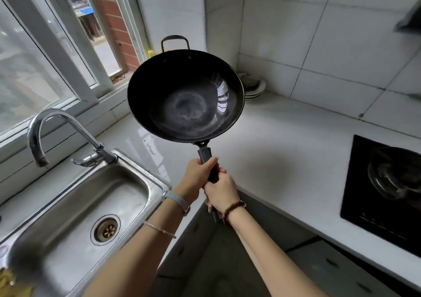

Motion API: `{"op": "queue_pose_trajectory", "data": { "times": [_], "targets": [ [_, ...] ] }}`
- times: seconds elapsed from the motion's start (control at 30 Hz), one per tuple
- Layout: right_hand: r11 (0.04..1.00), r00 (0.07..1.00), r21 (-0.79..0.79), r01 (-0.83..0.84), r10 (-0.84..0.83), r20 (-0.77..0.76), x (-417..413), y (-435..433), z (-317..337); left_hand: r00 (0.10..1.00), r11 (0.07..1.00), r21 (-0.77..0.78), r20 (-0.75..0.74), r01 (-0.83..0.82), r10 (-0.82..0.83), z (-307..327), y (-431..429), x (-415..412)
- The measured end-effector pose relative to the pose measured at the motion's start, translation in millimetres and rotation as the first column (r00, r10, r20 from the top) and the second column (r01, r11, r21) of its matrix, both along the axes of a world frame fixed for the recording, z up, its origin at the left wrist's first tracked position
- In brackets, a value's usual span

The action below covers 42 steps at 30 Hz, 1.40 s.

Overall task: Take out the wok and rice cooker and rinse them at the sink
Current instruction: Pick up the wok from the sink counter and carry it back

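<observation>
The wok (185,96), black and deep, hung above the white counter (284,148), just right of the sink (127,189). Both my fists were wrapped around its long handle (205,154), left hand (197,173) ahead of right hand (222,190). It seemed rigid, heavy and front-weighted. The far loop handle (175,42) could steady it.

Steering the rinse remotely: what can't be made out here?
Head view:
- Rice cooker: not in frame.
- Plates: partly hidden behind the wok.
- Wok handle: mostly covered by left hand and right hand.
- Hob: cut by the right edge.
- Yellow object, bottom-left corner: blurred, cut off.
</observation>
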State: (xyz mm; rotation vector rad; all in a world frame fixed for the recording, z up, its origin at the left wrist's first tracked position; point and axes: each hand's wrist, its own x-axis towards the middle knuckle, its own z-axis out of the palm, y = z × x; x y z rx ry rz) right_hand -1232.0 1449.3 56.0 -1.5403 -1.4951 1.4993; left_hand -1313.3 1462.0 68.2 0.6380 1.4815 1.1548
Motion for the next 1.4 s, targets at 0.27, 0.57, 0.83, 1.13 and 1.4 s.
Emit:
{"op": "queue_pose_trajectory", "data": {
  "times": [0.27, 0.57, 0.83, 1.13, 1.4],
  "targets": [
    [0.992, 0.991, 0.031, 0.126, -0.127, 0.036, 65.6, -28.6, 12.3, 0.992, 0.995, 0.019, 0.07, 0.101, -0.102, 7.2, -18.1, 66.8],
    [0.956, 0.956, 0.028, 0.291, -0.291, 0.02, 163.0, -90.2, 13.4, 0.96, 0.963, 0.0, 0.079, 0.268, -0.268, 6.7, -64.5, 169.3],
    [0.885, 0.884, 0.044, 0.464, -0.466, 0.036, 252.8, -137.6, 15.1, 0.892, 0.893, -0.006, 0.023, 0.451, -0.451, 13.4, -100.3, 268.9],
    [0.736, 0.736, 0.027, 0.676, -0.676, -0.003, 328.2, -167.2, 13.6, 0.722, 0.725, -0.036, -0.063, 0.688, -0.689, 5.7, -109.7, 358.1],
    [0.528, 0.528, -0.039, 0.848, -0.849, -0.03, 372.2, -166.2, 8.4, 0.526, 0.532, -0.084, -0.084, 0.843, -0.846, -2.6, -95.6, 426.7]
  ]
}}
